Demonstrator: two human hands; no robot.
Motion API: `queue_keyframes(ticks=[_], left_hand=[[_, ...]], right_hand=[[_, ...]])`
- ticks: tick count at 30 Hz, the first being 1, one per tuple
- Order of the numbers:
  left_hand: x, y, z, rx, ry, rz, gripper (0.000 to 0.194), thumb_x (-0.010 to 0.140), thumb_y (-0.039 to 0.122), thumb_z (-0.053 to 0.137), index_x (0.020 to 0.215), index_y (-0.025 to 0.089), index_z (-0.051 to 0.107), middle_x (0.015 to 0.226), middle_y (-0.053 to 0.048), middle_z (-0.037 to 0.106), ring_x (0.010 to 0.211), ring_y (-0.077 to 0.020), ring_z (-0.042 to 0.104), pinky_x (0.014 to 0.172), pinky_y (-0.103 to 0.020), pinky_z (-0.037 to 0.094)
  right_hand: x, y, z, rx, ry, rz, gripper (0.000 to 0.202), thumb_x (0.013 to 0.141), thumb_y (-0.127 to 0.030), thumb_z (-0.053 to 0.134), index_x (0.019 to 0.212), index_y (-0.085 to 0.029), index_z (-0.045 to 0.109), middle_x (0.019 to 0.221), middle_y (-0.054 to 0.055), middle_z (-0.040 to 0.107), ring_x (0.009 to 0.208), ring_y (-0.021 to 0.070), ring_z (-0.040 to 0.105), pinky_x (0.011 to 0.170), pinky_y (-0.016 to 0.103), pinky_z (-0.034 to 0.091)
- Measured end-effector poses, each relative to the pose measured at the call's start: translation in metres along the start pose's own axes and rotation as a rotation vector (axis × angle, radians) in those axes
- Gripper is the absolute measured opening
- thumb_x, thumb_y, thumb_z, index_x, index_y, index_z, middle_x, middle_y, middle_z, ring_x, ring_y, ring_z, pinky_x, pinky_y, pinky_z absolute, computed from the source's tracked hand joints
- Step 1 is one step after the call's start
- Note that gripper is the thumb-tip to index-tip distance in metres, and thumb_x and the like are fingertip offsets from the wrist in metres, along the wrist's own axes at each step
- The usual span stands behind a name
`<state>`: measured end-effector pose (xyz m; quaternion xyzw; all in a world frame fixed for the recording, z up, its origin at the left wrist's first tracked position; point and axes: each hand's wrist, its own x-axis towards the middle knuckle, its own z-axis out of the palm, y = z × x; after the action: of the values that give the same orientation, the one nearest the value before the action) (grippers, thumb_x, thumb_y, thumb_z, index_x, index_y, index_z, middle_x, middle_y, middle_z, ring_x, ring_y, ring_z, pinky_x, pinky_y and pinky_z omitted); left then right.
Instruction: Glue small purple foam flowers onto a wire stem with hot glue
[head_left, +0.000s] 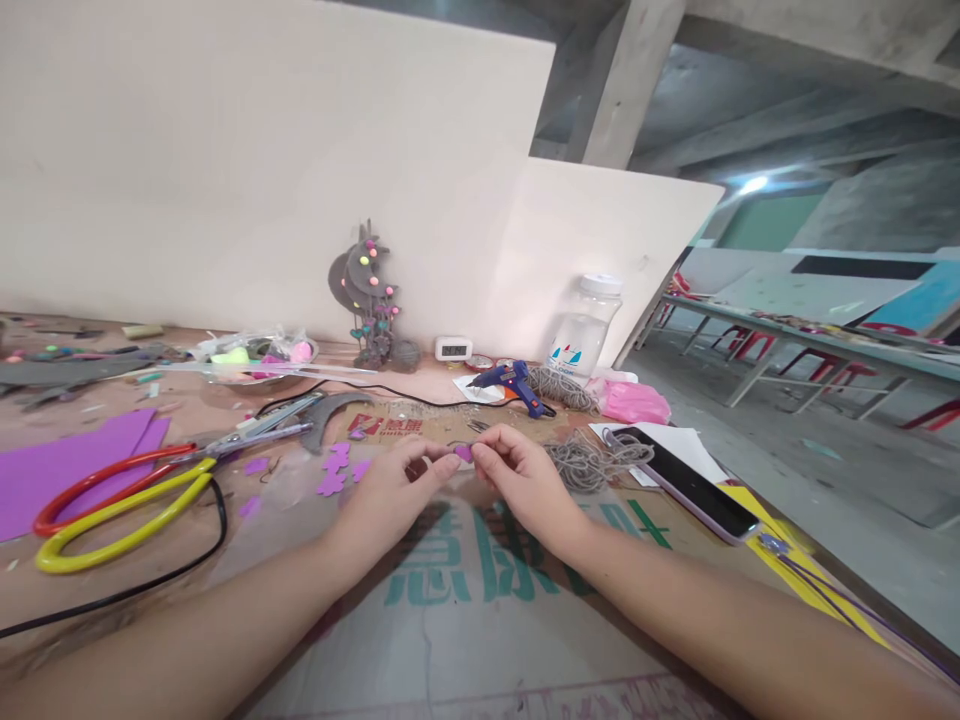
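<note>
1 sm. flat purple piece (463, 453), pinched by L hand (397, 478) & R hand (523, 473); blue plastic glue gun (514, 378), far; uneven pull might tear pc.

Your table (19, 590) is a brownish surface strewn with scraps, with a printed cardboard sheet (465, 570) laid over its middle. To your left lie purple sheets (67, 470), beside red-and-yellow-handled scissors (217, 447) and a black cable (223, 515). Along the back you have a white digital clock (454, 348) and a clear plastic bottle (581, 335) (sailboats printed on it). A pink plastic bag (636, 401) sits near the bottle; a yellow sheet (780, 540) lies along your right edge.
</note>
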<state>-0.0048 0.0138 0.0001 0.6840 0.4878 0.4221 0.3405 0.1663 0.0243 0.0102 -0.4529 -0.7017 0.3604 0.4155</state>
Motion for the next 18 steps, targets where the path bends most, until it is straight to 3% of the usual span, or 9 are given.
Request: queue_keyframes(ticks=[4, 8, 10, 14, 18], left_hand=[[0.003, -0.002, -0.001, -0.041, -0.005, -0.042, 0.027, 0.081, 0.040, 0.050, 0.080, 0.017, 0.064, 0.075, -0.002, 0.062, 0.071, -0.0162, 0.055, 0.064, -0.027, 0.040], [0.006, -0.004, -0.001, -0.212, 0.041, -0.114, 0.030, 0.079, 0.045, 0.051, 0.079, 0.016, 0.059, 0.080, -0.004, 0.062, 0.066, -0.0153, 0.058, 0.057, -0.025, 0.042], [0.005, -0.002, -0.001, -0.360, 0.058, -0.154, 0.029, 0.078, 0.046, 0.053, 0.080, 0.016, 0.056, 0.088, -0.006, 0.063, 0.067, -0.0155, 0.061, 0.057, -0.025, 0.044], [0.002, 0.006, 0.000, -0.635, -0.010, -0.254, 0.028, 0.079, 0.046, 0.051, 0.088, 0.019, 0.048, 0.083, -0.005, 0.065, 0.066, -0.0163, 0.064, 0.060, -0.028, 0.049], [0.002, 0.001, 0.004, -0.664, -0.029, -0.207, 0.029, 0.080, 0.047, 0.052, 0.077, 0.019, 0.044, 0.065, 0.002, 0.058, 0.056, -0.0123, 0.057, 0.052, -0.024, 0.046]], right_hand=[[-0.003, 0.000, 0.004, -0.075, -0.059, -0.057, 0.022, 0.086, -0.034, 0.046, 0.071, -0.018, 0.051, 0.062, -0.003, 0.048, 0.054, 0.0091, 0.042, 0.052, 0.022, 0.035], [0.003, -0.007, -0.008, -0.090, -0.028, -0.091, 0.021, 0.090, -0.036, 0.038, 0.096, -0.020, 0.050, 0.073, -0.001, 0.052, 0.057, 0.0095, 0.047, 0.054, 0.023, 0.038], [0.009, -0.018, -0.029, -0.224, 0.004, -0.091, 0.021, 0.085, -0.036, 0.048, 0.099, -0.021, 0.049, 0.079, -0.001, 0.055, 0.059, 0.0099, 0.048, 0.055, 0.023, 0.038], [0.021, -0.031, -0.089, -0.613, -0.251, -0.026, 0.024, 0.076, -0.040, 0.060, 0.092, -0.023, 0.059, 0.082, 0.001, 0.062, 0.064, 0.0141, 0.054, 0.054, 0.024, 0.036], [0.025, -0.009, -0.124, -0.795, -0.338, 0.103, 0.041, 0.048, -0.025, 0.080, 0.086, -0.022, 0.066, 0.079, 0.002, 0.065, 0.061, 0.0174, 0.056, 0.048, 0.023, 0.032]])
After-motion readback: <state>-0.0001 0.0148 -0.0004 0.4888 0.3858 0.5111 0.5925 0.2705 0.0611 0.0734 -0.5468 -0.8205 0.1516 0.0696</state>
